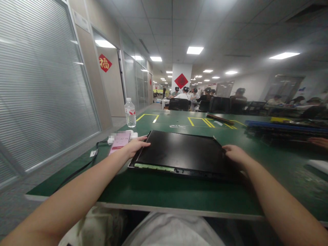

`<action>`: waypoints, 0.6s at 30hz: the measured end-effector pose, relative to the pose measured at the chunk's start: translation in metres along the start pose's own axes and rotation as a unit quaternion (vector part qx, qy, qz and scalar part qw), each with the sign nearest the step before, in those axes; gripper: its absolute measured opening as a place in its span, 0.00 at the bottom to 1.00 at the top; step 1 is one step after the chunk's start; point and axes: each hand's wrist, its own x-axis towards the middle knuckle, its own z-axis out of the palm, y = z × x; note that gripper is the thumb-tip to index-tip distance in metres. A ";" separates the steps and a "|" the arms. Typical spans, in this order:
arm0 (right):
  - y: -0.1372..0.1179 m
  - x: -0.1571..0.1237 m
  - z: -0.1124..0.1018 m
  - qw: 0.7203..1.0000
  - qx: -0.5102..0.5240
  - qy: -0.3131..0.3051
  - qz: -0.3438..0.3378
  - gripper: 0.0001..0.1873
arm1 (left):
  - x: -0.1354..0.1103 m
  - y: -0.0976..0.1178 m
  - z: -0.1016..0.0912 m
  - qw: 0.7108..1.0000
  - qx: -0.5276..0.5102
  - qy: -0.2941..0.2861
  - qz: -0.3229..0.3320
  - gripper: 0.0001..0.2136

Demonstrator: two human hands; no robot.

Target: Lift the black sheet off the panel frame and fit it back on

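Note:
A black laptop screen panel (179, 148) lies face up in front of me, with a green circuit strip (153, 167) along its near edge. Under it a dark lid or frame (200, 173) shows at the rim; how the two are joined I cannot tell. My left hand (134, 146) grips the panel's left edge, thumb on top and the other fingers partly hidden. On the opposite side, my right hand (237, 155) holds the right edge, its fingertips mostly out of sight beneath.
Left of the panel are a phone (120, 141), a white plug or case (133, 135), a black cable (82, 167) and a water bottle (130, 114). Stacked dark panels (284, 131) stand on the green table (179, 198) at right, near another person's hand (319, 141).

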 end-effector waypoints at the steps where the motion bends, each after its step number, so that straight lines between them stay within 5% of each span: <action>1: 0.000 0.000 0.000 1.000 0.005 0.000 0.001 0.27 | 0.000 0.000 0.000 1.000 0.000 0.000 0.001 0.37; 9: 0.005 0.001 0.004 0.998 0.058 -0.010 0.005 0.27 | 0.000 0.001 0.001 1.000 0.017 -0.020 0.003 0.26; 18: 0.006 0.003 0.004 0.998 0.061 -0.002 0.001 0.27 | 0.005 -0.004 -0.004 0.999 -0.022 -0.035 0.010 0.27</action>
